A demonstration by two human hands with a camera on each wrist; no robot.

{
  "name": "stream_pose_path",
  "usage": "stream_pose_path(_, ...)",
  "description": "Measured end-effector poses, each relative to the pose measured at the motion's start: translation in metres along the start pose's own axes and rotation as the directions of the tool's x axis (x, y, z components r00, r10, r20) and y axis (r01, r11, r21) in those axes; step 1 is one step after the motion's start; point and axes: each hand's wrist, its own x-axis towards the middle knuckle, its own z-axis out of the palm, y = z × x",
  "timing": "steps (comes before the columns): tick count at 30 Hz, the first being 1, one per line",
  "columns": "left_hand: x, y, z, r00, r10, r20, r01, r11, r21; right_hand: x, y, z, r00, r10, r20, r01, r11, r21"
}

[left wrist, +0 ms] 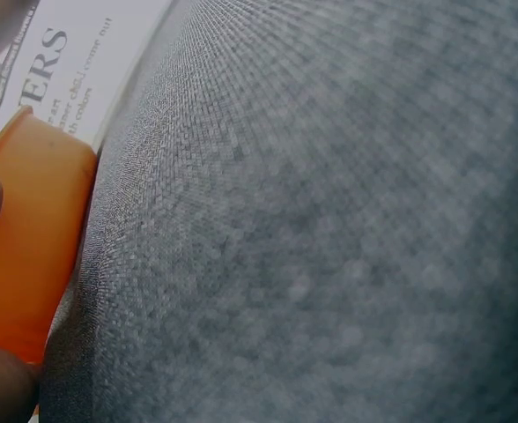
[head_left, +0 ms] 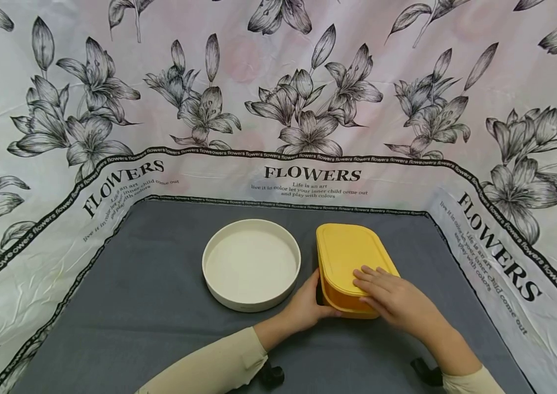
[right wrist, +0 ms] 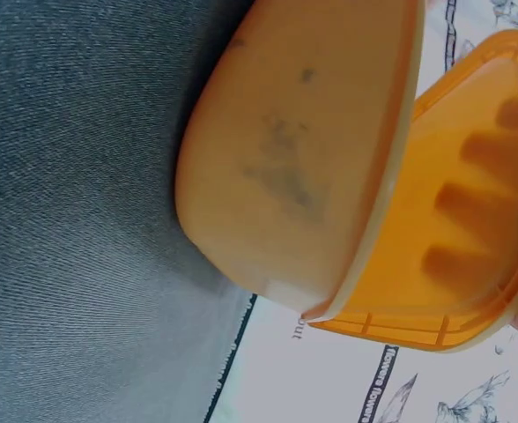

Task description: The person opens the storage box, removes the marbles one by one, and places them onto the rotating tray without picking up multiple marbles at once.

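A yellow plastic food container [head_left: 349, 305] stands on the grey cloth. Its yellow lid [head_left: 352, 254] lies over the top, raised at the near edge so a gap shows. My left hand [head_left: 305, 303] grips the container's near left corner, thumb in front and fingers along the side. The right hand [head_left: 394, 301] holds the lid by its near right part, fingers spread flat on top. From below, in the right wrist view, the finger shapes show through the lid [right wrist: 470, 194], and a digit touches its rim. Dark patches mark the container's wall [right wrist: 285, 167].
A round cream tray [head_left: 251, 265] with a low rim stands just left of the container. Grey cloth [head_left: 145, 284] covers the table. White flower-printed fabric [head_left: 308, 131] rises behind and along both sides.
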Motion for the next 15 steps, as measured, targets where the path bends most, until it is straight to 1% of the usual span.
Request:
stream_pose_path(7,0.0005,0.0020,-0.0010,1.000,-0.006,-0.005,0.006,1.000,0.002,0.0054,0.0008,-0.0055,0.999,0.027,-0.024,-0.029,0.997,-0.065)
stream_pose_path(11,0.0001,0.0024,-0.0005,1.000,0.004,-0.016,-0.004,1.000,0.006,0.0062,0.0010,-0.0083,0.998,0.056,-0.028,-0.057,0.996,-0.061)
stream_pose_path(15,-0.0007,0.0023,0.0002,1.000,0.010,-0.021,-0.010,1.000,0.006,0.0062,0.0014,-0.0103,0.993,0.111,-0.035,-0.112,0.993,-0.047)
